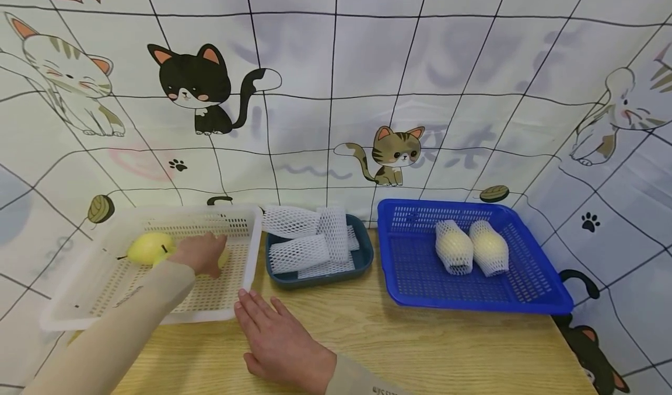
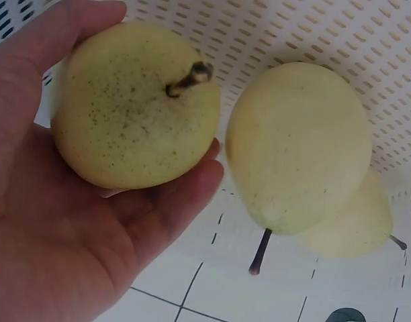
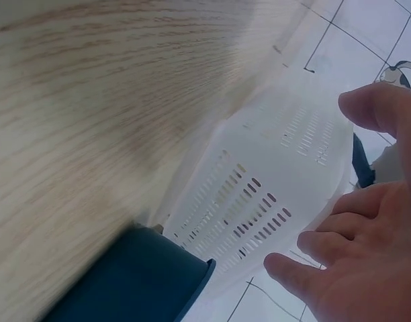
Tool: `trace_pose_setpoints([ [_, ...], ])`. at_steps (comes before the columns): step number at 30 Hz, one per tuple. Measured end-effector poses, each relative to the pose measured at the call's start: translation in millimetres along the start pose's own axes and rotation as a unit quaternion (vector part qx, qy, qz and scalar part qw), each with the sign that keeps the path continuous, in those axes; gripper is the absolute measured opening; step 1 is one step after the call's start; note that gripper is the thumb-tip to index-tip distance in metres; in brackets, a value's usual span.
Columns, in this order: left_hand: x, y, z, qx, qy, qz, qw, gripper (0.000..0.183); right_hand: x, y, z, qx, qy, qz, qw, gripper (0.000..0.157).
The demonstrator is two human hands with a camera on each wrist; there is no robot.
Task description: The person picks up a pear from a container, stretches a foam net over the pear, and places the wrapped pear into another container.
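Observation:
My left hand (image 1: 202, 254) reaches into the white basket (image 1: 60, 319) at the left and grips a yellow-green pear (image 2: 128, 127), its fingers and thumb curled round the fruit. Two more pears show beside it in the left wrist view: a larger one (image 2: 299, 147) and another (image 2: 353, 221) partly behind it. From the head view, the left hand mostly covers the held pear. My right hand (image 1: 280, 339) holds nothing; its fairly straight fingers are at the basket's near right corner, above the wooden table.
Several white foam net sleeves (image 1: 299, 254) lie in a dark teal tray (image 1: 315, 279) between the baskets. On the right, a blue basket (image 1: 420, 278) holds two pears (image 1: 454, 246) in foam nets. A cat-print tiled sheet (image 1: 304, 121) rises behind the wooden table (image 1: 420, 348).

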State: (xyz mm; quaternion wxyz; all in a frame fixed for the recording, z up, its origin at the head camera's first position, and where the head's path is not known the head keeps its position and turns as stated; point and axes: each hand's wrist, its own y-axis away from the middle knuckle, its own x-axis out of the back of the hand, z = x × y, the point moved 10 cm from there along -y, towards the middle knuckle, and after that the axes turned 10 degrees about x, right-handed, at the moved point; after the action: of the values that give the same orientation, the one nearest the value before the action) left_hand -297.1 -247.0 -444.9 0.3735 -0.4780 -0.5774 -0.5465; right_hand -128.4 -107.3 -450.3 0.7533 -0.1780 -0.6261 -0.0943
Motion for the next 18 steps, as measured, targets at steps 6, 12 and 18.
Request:
trace_pose_setpoints([
  [6, 9.2, 10.4, -5.4, 0.004, 0.037, -0.004, 0.9993, 0.081, -4.2, 2.9, 3.5, -0.010, -0.061, 0.003, 0.998, 0.080],
  [12, 20.5, 25.0, -8.0, 0.013, 0.092, -0.005, 0.9957, 0.093, -0.7, 10.9, 8.4, -0.014, -0.106, 0.029, 0.994, 0.078],
  [18, 37.4, 33.1, -4.6, 0.003, 0.154, 0.032, 0.9876, 0.095, 16.8, 27.5, 20.4, -0.024, -0.121, 0.116, 0.986, 0.074],
])
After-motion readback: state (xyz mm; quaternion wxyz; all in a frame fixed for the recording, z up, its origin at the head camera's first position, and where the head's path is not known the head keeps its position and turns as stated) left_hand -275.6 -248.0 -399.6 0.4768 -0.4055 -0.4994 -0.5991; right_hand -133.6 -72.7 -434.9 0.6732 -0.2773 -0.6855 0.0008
